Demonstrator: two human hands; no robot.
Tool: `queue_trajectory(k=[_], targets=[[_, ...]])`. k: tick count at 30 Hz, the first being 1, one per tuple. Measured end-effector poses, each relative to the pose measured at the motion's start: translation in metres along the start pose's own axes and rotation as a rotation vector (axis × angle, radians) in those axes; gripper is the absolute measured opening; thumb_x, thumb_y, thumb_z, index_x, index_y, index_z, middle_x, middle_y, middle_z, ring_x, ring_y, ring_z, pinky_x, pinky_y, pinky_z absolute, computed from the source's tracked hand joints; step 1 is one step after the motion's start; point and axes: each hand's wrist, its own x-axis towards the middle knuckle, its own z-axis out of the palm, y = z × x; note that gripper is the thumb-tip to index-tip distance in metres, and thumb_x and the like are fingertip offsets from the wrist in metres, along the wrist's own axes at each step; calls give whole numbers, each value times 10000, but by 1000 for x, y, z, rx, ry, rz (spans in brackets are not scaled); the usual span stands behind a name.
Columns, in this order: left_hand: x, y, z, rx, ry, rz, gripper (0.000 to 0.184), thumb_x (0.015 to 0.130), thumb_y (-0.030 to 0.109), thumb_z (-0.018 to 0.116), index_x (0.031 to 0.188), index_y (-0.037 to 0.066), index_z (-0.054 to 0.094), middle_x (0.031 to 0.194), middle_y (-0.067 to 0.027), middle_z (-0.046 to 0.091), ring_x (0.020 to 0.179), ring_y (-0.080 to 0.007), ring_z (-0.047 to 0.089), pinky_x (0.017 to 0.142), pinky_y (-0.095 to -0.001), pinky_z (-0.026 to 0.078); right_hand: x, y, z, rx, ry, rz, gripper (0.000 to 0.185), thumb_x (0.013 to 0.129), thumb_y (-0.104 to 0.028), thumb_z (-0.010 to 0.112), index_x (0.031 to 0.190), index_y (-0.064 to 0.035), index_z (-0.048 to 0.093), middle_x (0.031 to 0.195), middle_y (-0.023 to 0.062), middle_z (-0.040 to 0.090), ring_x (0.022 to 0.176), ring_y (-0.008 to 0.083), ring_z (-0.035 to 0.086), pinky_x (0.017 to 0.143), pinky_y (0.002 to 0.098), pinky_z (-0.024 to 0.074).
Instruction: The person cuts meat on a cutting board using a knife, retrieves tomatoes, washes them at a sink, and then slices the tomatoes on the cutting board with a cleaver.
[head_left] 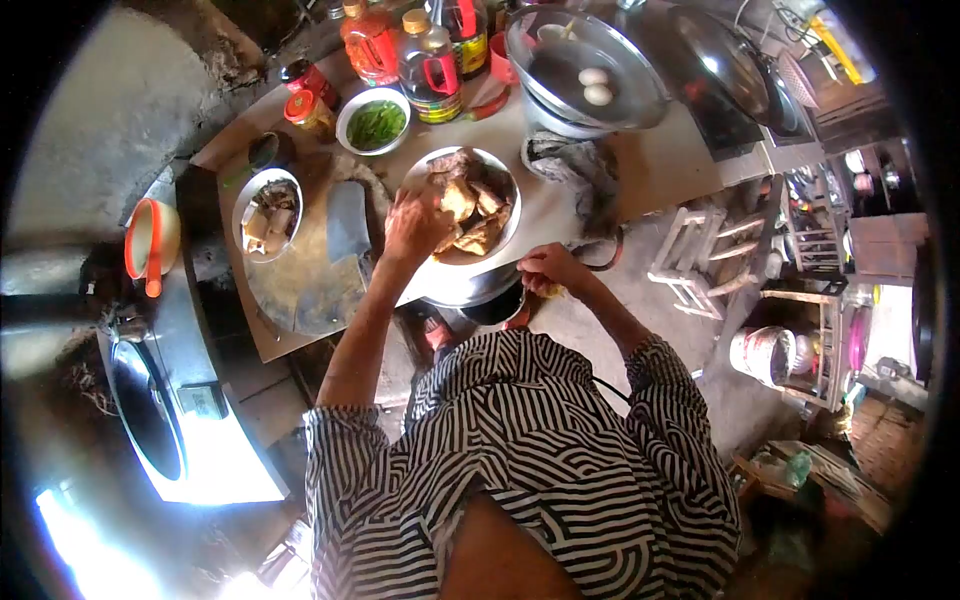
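A white bowl point(517, 205) on the table is piled with browned chunks of food point(478, 205), perhaps meat. Over the bowl's left rim, my left hand point(418, 222) curls its fingers against the chunks; its fingertips are partly hidden. My right hand point(553, 268) is closed in front of the table edge, with something small and yellowish showing under its fingers. Below both hands is a shiny metal pot point(470, 287), partly covered by the table. A cleaver point(348, 220) lies on the round cutting board point(295, 285), left of my left hand.
A bowl of chopped greens point(377, 123) stands near sauce bottles point(428, 75) at the back. An oval dish point(268, 215) of pieces rests on the left. Right are a large metal basin point(640, 95) over two eggs, a grey cloth point(575, 170), and a wooden chair point(690, 260).
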Motion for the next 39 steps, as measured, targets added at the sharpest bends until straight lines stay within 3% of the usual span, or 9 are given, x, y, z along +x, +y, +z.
queue_trajectory(k=[2, 7, 14, 21, 23, 24, 32, 35, 39], targets=[[15, 6, 17, 82, 80, 100, 320, 656, 276, 637, 873, 56, 554, 962, -135, 545, 942, -315, 488, 797, -413, 396, -6, -3, 2, 19, -3, -2, 209, 777, -193, 557, 829, 3, 607, 671, 77, 610, 528, 100, 554, 455, 189, 401], [32, 13, 45, 274, -92, 13, 503, 569, 371, 688, 938, 68, 532, 993, -149, 516, 963, -325, 455, 813, -474, 361, -15, -3, 0, 62, 1, -12, 221, 788, -199, 534, 845, 2, 606, 674, 79, 609, 514, 102, 550, 443, 190, 393], [38, 6, 49, 180, -243, -109, 547, 516, 354, 698, 935, 45, 531, 965, -169, 535, 980, -340, 462, 812, -486, 365, -7, -2, 1, 92, -1, -9, 266, 815, -244, 496, 904, -8, 579, 692, 71, 617, 529, 96, 545, 464, 188, 397], [37, 8, 54, 121, -155, -165, 664, 525, 393, 699, 1035, 28, 482, 971, -197, 529, 989, -357, 463, 843, -466, 367, 4, -10, 11, 128, 69, -34, 289, 845, -283, 452, 929, -27, 556, 759, 72, 631, 541, 91, 543, 493, 185, 409], [39, 10, 58, 121, -297, -277, 795, 549, 378, 705, 1166, -5, 381, 1270, -236, 321, 1164, -389, 320, 907, -576, 272, 9, -10, 14, 131, 66, -45, 291, 849, -280, 444, 930, -22, 553, 761, 74, 632, 546, 90, 546, 494, 185, 415], [40, 6, 60, 119, -294, -284, 795, 549, 378, 705, 1166, -5, 381, 1270, -236, 321, 1164, -389, 320, 907, -576, 272, 12, -11, 16, 135, 64, -57, 294, 854, -277, 435, 931, -17, 550, 764, 75, 632, 551, 88, 549, 496, 185, 421], [54, 0, 48, -4, -358, -301, 662, 585, 371, 700, 1032, -44, 444, 1022, -237, 531, 977, -337, 517, 833, -397, 415, 28, -7, 21, 215, 192, -100, 262, 862, -249, 434, 839, -10, 541, 716, 87, 632, 519, 102, 563, 475, 194, 451], [45, -43, 84, -99, -294, -127, 705, 521, 395, 724, 1018, 2, 415, 865, -215, 560, 839, -360, 550, 729, -412, 441, 46, 9, 25, 224, 214, -150, 267, 861, -247, 451, 831, 3, 540, 689, 103, 630, 478, 122, 564, 441, 215, 463], [46, -30, 76, -93, -139, -196, 652, 541, 364, 724, 1000, 27, 408, 831, -202, 555, 778, -340, 548, 686, -440, 438, 48, 3, 33, 216, 262, -170, 304, 838, -255, 432, 784, 17, 556, 659, 103, 616, 478, 126, 560, 435, 212, 447]])
